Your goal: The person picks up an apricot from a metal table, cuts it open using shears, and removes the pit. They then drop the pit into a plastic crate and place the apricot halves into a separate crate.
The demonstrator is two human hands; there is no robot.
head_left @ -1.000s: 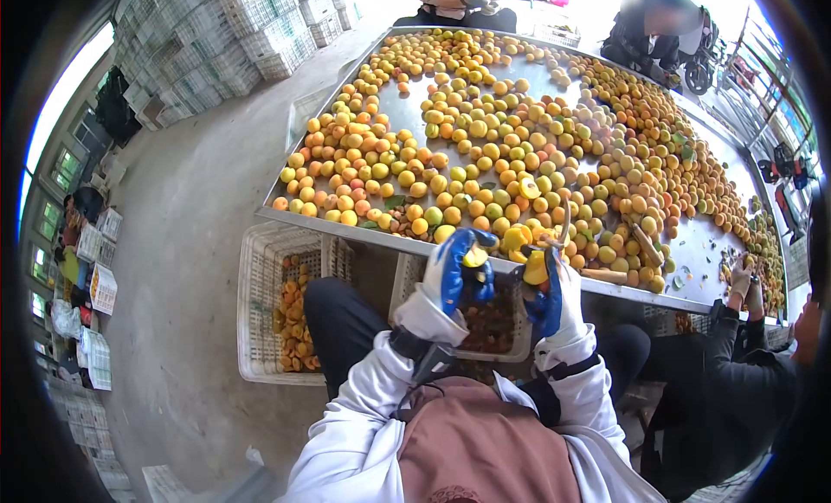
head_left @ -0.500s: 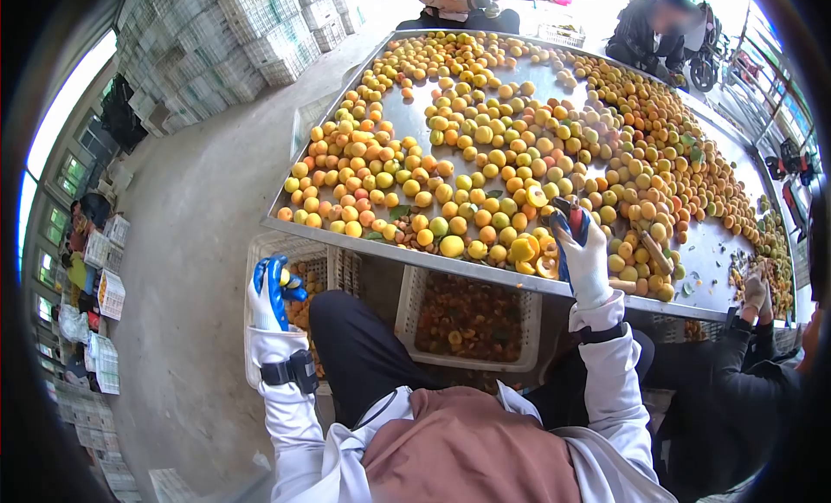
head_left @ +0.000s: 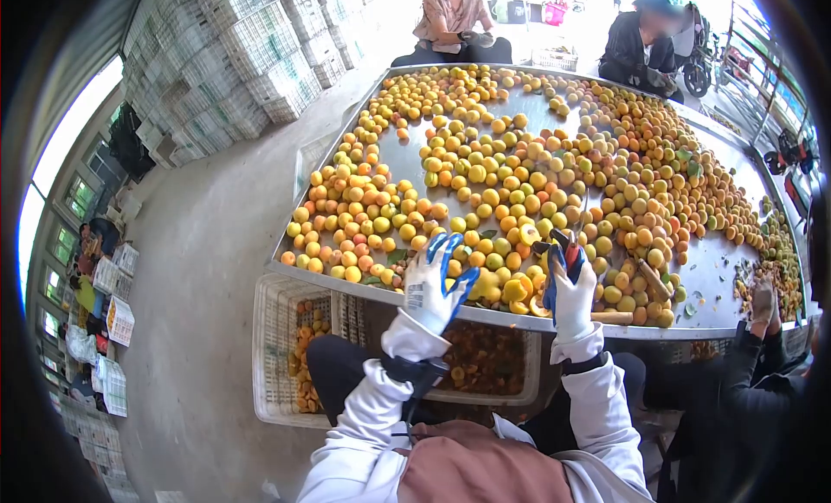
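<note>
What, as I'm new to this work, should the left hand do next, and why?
Probably close the left hand on a nearby whole fruit and bring it toward the right hand: the left fingers are spread with nothing visible in them, loose fruit lies close by, and the right hand holds a red-handled tool.

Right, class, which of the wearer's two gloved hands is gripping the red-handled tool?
The right hand: its fingers close around the red-handled tool, while the left hand spreads its fingers over the fruit nearby.
</note>
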